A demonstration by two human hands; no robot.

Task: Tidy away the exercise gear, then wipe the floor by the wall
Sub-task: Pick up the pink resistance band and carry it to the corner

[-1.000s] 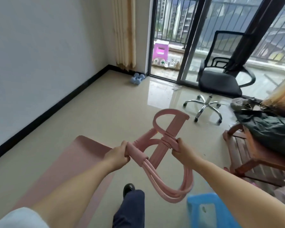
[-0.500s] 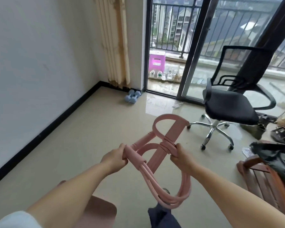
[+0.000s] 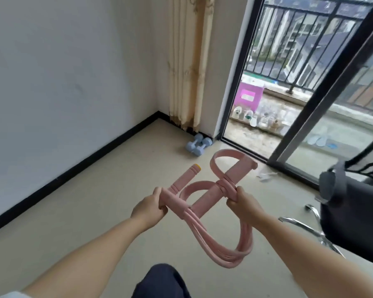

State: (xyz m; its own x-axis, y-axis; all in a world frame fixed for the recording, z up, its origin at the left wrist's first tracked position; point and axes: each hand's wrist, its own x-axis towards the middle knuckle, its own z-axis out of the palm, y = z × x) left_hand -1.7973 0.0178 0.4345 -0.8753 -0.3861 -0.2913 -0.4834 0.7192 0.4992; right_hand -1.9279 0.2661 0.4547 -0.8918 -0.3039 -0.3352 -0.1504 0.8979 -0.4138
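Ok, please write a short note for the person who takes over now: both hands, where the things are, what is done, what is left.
Left hand: shut on the handle bar of the pink pull band.
Right hand: shut on the band's knotted straps; its tubes hang in a loop below.
Blue dumbbells: on the floor in the corner, by the curtain.
Done: band gathered up, off the floor.
Left: put the band away, then wipe the floor by the wall. No cloth in view.
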